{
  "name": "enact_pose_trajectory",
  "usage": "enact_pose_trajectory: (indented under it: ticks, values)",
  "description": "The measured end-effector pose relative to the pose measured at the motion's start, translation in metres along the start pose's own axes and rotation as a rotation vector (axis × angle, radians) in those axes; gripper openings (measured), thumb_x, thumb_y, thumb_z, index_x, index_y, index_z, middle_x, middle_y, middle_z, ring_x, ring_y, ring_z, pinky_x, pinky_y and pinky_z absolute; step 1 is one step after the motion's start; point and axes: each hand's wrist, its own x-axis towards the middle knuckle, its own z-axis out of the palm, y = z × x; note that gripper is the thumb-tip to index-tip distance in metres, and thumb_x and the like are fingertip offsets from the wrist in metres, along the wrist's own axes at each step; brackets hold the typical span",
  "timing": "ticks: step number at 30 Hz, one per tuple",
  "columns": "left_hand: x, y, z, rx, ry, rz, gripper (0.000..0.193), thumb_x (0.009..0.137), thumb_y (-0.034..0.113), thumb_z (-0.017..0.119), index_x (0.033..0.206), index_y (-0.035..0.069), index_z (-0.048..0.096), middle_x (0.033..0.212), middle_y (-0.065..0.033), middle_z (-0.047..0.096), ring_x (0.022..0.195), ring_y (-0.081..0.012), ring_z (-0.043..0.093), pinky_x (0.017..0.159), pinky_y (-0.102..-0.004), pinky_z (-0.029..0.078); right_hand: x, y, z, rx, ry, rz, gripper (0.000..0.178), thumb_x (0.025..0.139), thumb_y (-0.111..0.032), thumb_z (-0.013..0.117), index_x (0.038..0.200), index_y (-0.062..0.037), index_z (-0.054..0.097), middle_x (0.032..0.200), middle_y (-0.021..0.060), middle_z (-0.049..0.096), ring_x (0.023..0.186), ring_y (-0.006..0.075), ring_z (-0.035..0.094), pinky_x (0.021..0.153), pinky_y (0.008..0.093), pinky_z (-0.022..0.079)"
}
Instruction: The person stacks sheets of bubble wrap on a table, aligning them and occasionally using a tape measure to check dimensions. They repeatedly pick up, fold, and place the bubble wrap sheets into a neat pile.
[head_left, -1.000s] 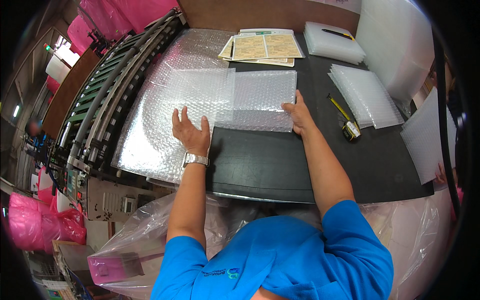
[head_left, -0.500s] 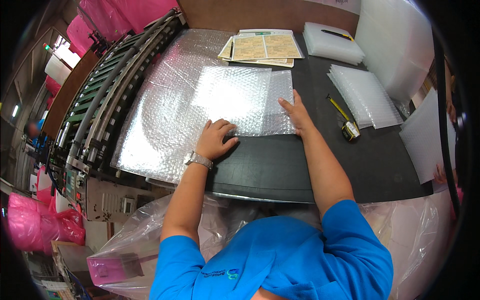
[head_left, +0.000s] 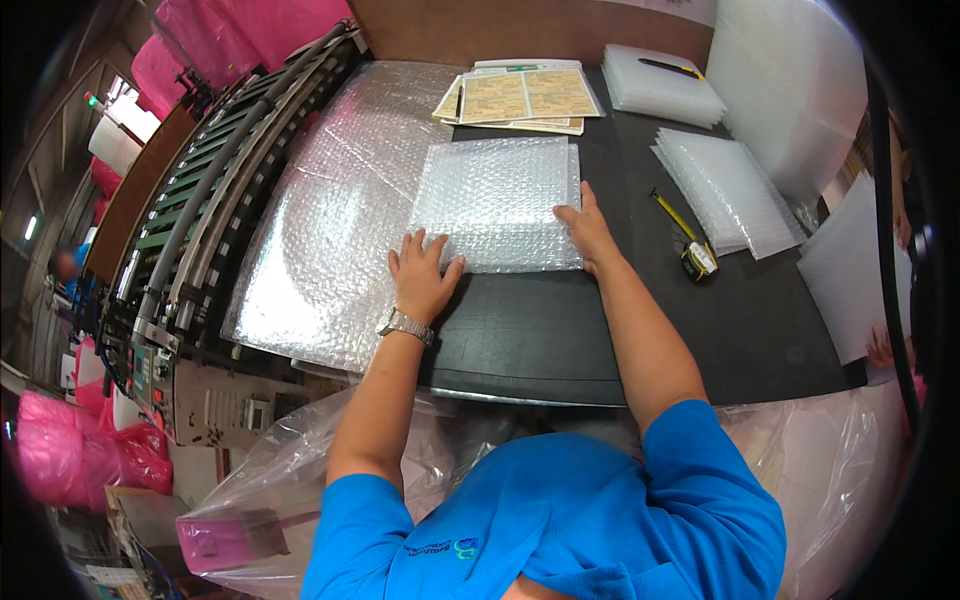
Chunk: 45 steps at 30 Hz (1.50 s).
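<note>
Two layers of clear bubble wrap (head_left: 495,195), overlapping squares, lie on the dark tabletop in front of me, their right edges a little apart. My left hand (head_left: 425,278), with a metal-banded watch at the wrist, rests flat with fingers spread on the lower left corner. At the right edge, my right hand (head_left: 588,235) holds the bubble wrap, thumb on top and fingers along the outside. Beneath the left side spreads a larger bubble-wrap sheet (head_left: 320,230).
Printed cards (head_left: 530,95) lie behind with a pen. To the right are a tape measure (head_left: 697,261), a stack of bubble-wrap pieces (head_left: 725,190) and a foam stack (head_left: 660,85) with a cutter knife (head_left: 670,68). A roller conveyor (head_left: 215,170) borders the left. Another person's hand (head_left: 880,347) shows far right.
The upper bubble-wrap layer has slid right, nearly matching the lower layer's right edge. My left hand has turned and spread its fingers upward; my right hand has shifted slightly left.
</note>
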Motion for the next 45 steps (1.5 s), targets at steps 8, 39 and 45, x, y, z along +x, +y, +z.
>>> enact_pose_trajectory:
  ticks: [8,39,45]
  values:
    - [0.002,-0.001,-0.005,-0.171,-0.069,0.086,0.044,0.081,0.041,0.054,0.113,0.011,0.054,0.125,-0.0181,0.043,0.117,-0.0334,0.039,0.098,-0.0486,0.024,-0.008,-0.008,0.005,0.014,-0.019,-0.03,0.089,0.074,-0.006,0.063,0.137,0.0026,0.002,0.13,0.0243,0.035,0.113,0.0284,0.043,0.092,0.0328,0.038]
    - [0.014,-0.095,-0.061,-0.33,0.194,-0.233,0.027,0.081,0.015,0.057,0.104,0.002,0.057,0.096,-0.0127,0.056,0.066,-0.0178,0.056,0.061,-0.0296,0.047,-0.006,-0.006,0.002,0.085,-0.021,0.004,0.091,0.072,-0.005,0.065,0.138,-0.0009,0.002,0.126,0.024,0.038,0.106,0.0285,0.047,0.084,0.0353,0.044]
    - [0.013,-0.095,-0.062,-0.34,0.216,-0.231,0.026,0.081,0.015,0.057,0.103,0.001,0.057,0.094,-0.0121,0.055,0.067,-0.0179,0.055,0.062,-0.0297,0.047,-0.01,-0.011,0.004,0.078,-0.016,0.003,0.092,0.072,-0.006,0.066,0.139,-0.0021,0.003,0.125,0.0238,0.038,0.105,0.0281,0.048,0.084,0.0358,0.044]
